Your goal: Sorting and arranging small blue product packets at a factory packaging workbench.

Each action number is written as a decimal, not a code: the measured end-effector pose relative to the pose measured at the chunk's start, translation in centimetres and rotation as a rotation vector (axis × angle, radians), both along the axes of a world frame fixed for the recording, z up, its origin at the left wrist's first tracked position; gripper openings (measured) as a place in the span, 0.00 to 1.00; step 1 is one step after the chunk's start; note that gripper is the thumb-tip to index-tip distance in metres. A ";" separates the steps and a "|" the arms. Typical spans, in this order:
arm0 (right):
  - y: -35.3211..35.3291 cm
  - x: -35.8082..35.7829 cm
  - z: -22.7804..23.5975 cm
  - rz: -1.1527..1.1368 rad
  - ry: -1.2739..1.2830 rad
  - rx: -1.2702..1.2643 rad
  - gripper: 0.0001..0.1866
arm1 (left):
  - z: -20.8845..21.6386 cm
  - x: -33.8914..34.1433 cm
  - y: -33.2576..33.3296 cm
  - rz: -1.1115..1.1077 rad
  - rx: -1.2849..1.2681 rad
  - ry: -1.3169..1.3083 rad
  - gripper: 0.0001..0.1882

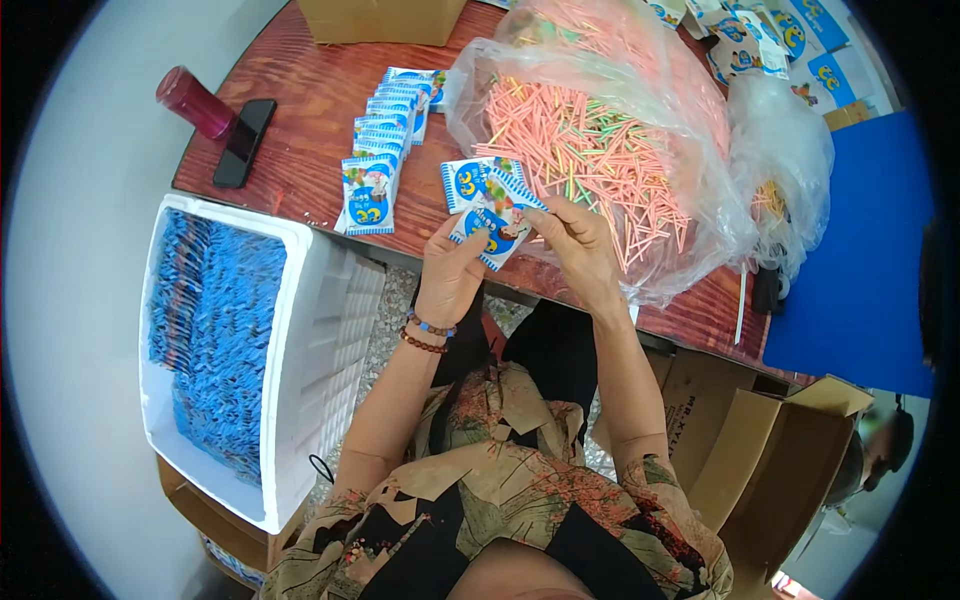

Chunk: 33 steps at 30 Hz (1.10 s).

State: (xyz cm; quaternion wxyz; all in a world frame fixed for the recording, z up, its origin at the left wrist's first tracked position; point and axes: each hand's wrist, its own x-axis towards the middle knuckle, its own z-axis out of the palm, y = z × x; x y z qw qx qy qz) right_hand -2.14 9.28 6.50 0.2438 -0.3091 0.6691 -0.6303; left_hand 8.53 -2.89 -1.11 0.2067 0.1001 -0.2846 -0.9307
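A small blue-and-white sachet (492, 228) is pinched between both my hands above the table's front edge. My left hand (452, 268) grips its lower left part, thumb on top. With thumb and fingers together, my right hand (583, 243) holds its upper right edge. Another sachet (463, 184) shows just behind the held one, partly covered by it. To the left, a row of overlapping sachets (368, 192) runs back across the table. Beyond my right hand, an open clear plastic bag (735, 225) holds many thin pink sticks (585, 150), with some green and yellow ones among them.
At left, a white foam box (290, 235) is packed with blue sachets. A phone (244, 145) and a dark red bottle (195, 103) lie on the wooden table (310, 120). Cardboard boxes stand at the back (380, 20) and lower right (800, 450).
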 end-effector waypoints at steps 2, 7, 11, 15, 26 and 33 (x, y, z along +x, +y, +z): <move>-1.2 0.7 0.3 0.002 -0.102 0.006 0.06 | 0.1 0.2 0.0 0.053 0.023 -0.055 0.17; -2.3 0.3 -2.1 0.064 -0.102 0.060 0.06 | -0.1 0.5 0.0 0.224 -0.051 -0.110 0.12; -1.7 -0.1 -2.6 0.069 -0.088 0.026 0.06 | -0.9 1.5 -0.8 0.238 -0.059 -0.113 0.11; 2.3 -4.0 -3.4 -0.238 0.343 0.305 0.06 | -1.5 2.3 -1.6 0.237 0.084 -0.043 0.12; 5.3 -8.3 -6.2 -0.221 1.043 0.966 0.05 | -1.5 1.6 -0.4 0.180 0.105 -0.064 0.12; 4.9 -7.9 -2.6 -0.127 0.833 0.885 0.05 | -1.9 2.4 -0.9 0.176 0.134 -0.066 0.11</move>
